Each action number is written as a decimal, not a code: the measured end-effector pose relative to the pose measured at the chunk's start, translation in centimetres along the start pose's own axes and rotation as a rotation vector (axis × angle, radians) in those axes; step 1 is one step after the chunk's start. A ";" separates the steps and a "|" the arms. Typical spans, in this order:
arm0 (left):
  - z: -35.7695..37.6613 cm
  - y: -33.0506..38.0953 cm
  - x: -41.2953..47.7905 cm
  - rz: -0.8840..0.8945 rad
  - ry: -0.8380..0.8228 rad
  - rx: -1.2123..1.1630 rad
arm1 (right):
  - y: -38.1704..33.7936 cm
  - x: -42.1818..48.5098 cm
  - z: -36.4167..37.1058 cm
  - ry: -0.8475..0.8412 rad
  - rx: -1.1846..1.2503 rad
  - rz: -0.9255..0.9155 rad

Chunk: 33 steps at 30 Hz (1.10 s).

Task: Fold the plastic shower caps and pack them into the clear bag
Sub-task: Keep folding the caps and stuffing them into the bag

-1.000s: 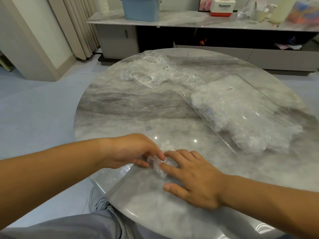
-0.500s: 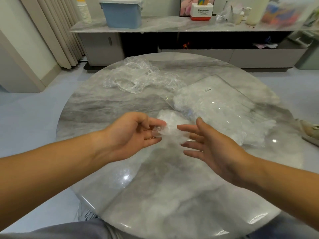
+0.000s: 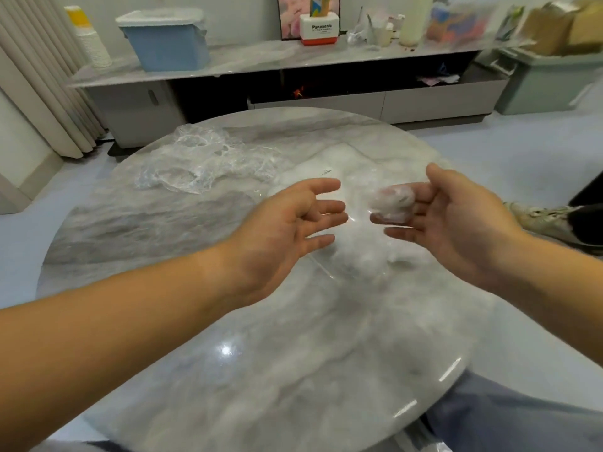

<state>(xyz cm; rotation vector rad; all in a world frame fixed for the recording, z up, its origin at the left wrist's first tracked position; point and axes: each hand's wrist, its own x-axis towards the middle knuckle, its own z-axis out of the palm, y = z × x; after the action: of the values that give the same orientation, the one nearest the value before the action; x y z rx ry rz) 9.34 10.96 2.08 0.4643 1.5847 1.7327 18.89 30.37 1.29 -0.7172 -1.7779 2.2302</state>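
Glossy marble table (image 3: 261,370), my left hand (image 3: 280,236) spread open, empty, my right hand (image 3: 463,223) flat, folded shower cap (image 3: 393,202) lying on its fingers above the clear bag (image 3: 362,256), loose caps (image 3: 202,164) beyond, blue bin (image 3: 166,44) on far sideboard (image 3: 261,57)

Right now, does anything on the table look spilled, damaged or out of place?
Nothing stands out. The folded cap rests on the right hand over the clear bag; the unfolded caps lie heaped on the table.

Folded cap (image 3: 392,203) on right hand (image 3: 456,220)
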 end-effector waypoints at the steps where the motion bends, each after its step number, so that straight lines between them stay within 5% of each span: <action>1: 0.2 -0.2 0.4 0.024 0.015 0.188 | -0.1 0.6 -1.0 0.039 0.029 -0.009; 6: 1.1 -3.5 1.7 0.147 -0.271 1.205 | 0.9 2.2 -5.7 0.037 0.027 -0.002; 9: 1.8 -5.7 2.1 0.197 -0.398 1.557 | 2.3 2.5 -7.3 -0.079 -0.161 0.115; 16: 1.9 -7.3 3.2 0.218 -0.276 1.719 | 5.8 2.7 -7.1 -0.269 -0.460 0.259; 24: 1.7 -8.0 2.7 0.533 -0.220 1.772 | 6.3 3.7 -3.2 -0.346 0.006 0.263; 33: 0.8 -8.2 2.3 0.705 -0.307 1.925 | 6.4 4.4 -1.1 -0.085 0.362 0.323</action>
<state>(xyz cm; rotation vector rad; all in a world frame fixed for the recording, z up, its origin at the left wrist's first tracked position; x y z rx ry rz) 10.60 12.92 -6.14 2.1495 2.4890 -0.2157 16.57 31.63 -6.13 -0.8881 -1.3042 2.7287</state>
